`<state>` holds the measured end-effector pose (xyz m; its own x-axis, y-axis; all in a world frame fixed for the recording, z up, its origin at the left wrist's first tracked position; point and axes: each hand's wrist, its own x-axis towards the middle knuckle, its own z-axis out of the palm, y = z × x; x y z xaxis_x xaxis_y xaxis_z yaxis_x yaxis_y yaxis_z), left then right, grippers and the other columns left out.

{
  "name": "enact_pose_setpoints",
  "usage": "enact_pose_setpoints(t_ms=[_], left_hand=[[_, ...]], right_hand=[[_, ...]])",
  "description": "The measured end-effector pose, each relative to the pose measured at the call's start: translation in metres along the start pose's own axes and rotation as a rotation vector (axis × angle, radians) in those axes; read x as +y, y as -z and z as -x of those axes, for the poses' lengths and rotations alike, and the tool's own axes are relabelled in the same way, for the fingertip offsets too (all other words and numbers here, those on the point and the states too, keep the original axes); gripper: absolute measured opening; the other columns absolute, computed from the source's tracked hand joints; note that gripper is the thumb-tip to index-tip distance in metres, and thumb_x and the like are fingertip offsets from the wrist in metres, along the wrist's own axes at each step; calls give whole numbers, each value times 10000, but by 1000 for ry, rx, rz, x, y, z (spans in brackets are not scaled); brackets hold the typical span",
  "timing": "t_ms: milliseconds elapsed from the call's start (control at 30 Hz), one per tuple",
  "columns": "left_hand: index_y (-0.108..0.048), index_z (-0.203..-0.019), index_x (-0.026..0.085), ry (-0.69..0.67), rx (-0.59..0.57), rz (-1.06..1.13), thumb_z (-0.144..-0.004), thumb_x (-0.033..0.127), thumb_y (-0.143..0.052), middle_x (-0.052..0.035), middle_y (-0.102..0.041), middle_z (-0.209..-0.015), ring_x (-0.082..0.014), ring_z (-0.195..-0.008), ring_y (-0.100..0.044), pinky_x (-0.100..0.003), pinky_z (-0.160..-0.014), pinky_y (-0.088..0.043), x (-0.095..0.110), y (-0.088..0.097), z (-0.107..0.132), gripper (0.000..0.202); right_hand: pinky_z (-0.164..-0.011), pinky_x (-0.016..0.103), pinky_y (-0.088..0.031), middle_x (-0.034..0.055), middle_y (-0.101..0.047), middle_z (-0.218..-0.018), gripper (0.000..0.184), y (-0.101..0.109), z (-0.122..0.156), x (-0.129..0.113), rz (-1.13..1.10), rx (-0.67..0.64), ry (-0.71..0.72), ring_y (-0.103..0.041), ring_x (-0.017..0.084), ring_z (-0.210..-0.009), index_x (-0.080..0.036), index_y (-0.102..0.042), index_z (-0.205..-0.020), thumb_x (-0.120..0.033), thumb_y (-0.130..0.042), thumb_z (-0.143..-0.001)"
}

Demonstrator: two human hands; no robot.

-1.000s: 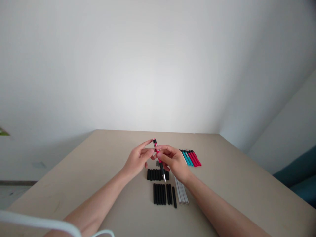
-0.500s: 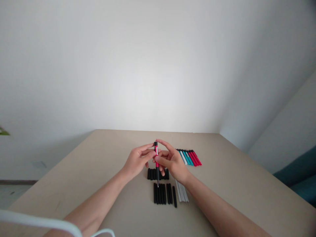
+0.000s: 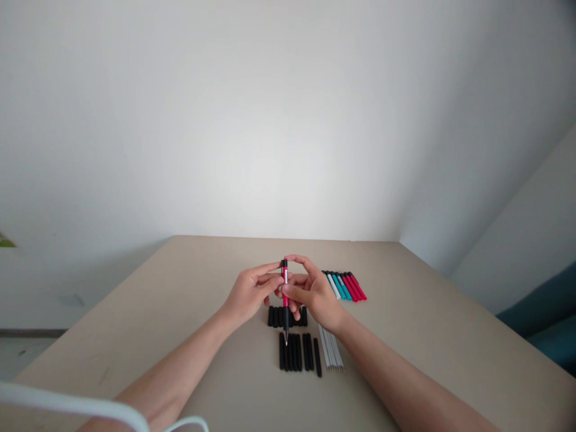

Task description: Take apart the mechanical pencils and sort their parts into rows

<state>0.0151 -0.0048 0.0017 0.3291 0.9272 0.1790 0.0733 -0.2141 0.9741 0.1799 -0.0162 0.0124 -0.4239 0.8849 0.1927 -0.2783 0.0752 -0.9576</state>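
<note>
Big beige table (image 3: 427, 336) with parts laid out in rows: black tubes (image 3: 297, 351), white refills (image 3: 332, 350), coloured barrels (image 3: 345, 287) waiting. Looks like 1 red pen (image 3: 285, 293) is about assembled, held upright above the tubes; left hand (image 3: 249, 294) and right hand (image 3: 315, 294) both pinch it.

The hands hide part of the short black pieces (image 3: 275, 316); pen (image 3: 285, 287) markings too small.
</note>
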Motion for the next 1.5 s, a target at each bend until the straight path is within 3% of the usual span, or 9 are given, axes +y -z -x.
enact_pose_setpoints(t_ms=[267,467,633,767,900,1000,1067,1167,1500], left_hand=[[-601,-1175,159,-1,27,-8,-810,367,-567,-57,-692,-794,-129,-619,-577,-193,-457,-413,3,-1,-1,421],[-690,-843,124,24,-10,-31,-789,402,-575,-11,-594,-641,-87,-501,-465,-186,-399,-364,7,-1,-1,305],[-638,-733,111,94,-31,106,-752,404,-617,3,-529,-598,-66,-486,-428,-171,-402,-341,13,-3,0,294],[-611,-761,124,153,18,293,-733,422,-635,15,-520,-601,-42,-456,-380,-143,-360,-229,16,1,-1,301],[-610,-739,125,181,131,309,-713,460,-639,19,-516,-604,-34,-432,-350,-148,-346,-162,10,20,-9,337],[-639,-796,125,219,288,68,-702,469,-627,-12,-596,-665,-35,-397,-348,-171,-351,-196,-3,43,-17,357],[-669,-824,131,274,424,-374,-757,461,-547,-43,-640,-669,-71,-403,-423,-202,-383,-285,-12,58,-21,357],[-679,-748,134,303,532,-593,-708,293,-609,-84,-675,-703,-159,-571,-576,-242,-506,-379,-23,78,-24,179],[-707,-798,172,463,565,-1070,-715,286,-583,-142,-701,-805,-303,-817,-641,-316,-644,-430,-34,99,-20,188]], right_hand=[[-348,200,-449,-48,-600,-644,686,-2,0,0,7,24,6,-521,92,-429,-247,-337,-1269,-292,-713,-698],[-361,209,-449,-78,-568,-577,723,-1,-2,1,21,116,33,-522,100,-418,-222,-324,-1262,-298,-732,-670],[-352,203,-437,-73,-579,-559,703,-1,-3,4,58,131,-3,-508,96,-396,-190,-348,-1220,-345,-737,-656],[-310,179,-390,-38,-615,-604,609,0,-3,5,116,137,0,-491,90,-389,-185,-390,-1179,-387,-701,-695],[-289,160,-341,6,-645,-708,501,4,-5,5,141,210,50,-462,68,-389,-180,-431,-1132,-424,-639,-748],[-294,155,-327,-6,-625,-679,460,8,-6,7,159,252,63,-433,57,-389,-167,-448,-1112,-425,-612,-768],[-301,155,-325,-10,-616,-674,451,11,-7,8,171,259,69,-423,55,-398,-164,-453,-1113,-417,-606,-772],[-312,156,-316,-13,-610,-667,433,14,-8,10,180,268,81,-408,54,-406,-164,-457,-1114,-408,-591,-783],[-356,174,-298,-13,-609,-657,400,18,-10,13,234,280,90,-386,57,-416,-168,-480,-1091,-408,-578,-786]])
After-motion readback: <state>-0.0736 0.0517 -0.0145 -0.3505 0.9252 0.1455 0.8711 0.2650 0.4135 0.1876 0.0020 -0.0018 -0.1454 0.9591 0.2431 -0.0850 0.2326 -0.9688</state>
